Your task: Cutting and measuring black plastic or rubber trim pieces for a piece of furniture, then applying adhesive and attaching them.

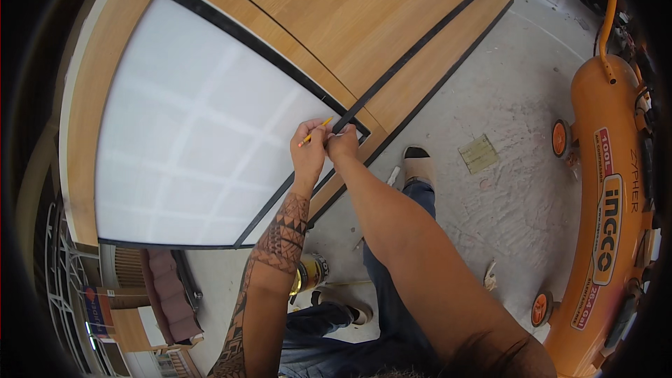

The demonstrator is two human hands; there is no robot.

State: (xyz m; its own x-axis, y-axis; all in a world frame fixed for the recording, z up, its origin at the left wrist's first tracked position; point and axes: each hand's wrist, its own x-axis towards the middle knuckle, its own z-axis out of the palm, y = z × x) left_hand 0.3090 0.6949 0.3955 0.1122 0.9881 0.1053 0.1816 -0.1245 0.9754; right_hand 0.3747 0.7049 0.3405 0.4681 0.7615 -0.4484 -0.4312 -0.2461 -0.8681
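Note:
A yellow pencil (322,126) slants up out of my left hand (306,148), whose fingers are closed around it. Beside it, my right hand (343,145) pinches the near end of a long black strip (427,45). That strip runs diagonally up and right over a wood-grain board (315,0). Both hands meet at the lower right corner of a glossy white panel (189,119), which has a black border (231,28). My fingers partly hide the strip's end and the corner. Another dark strip (262,211) crosses the panel's lower edge.
An orange air compressor (595,189) on wheels stands at the right. On the concrete floor lie a greenish square piece (479,153) and scraps. A can (309,273) stands beneath the panel edge, near my feet. A cushioned seat (168,297) is at lower left.

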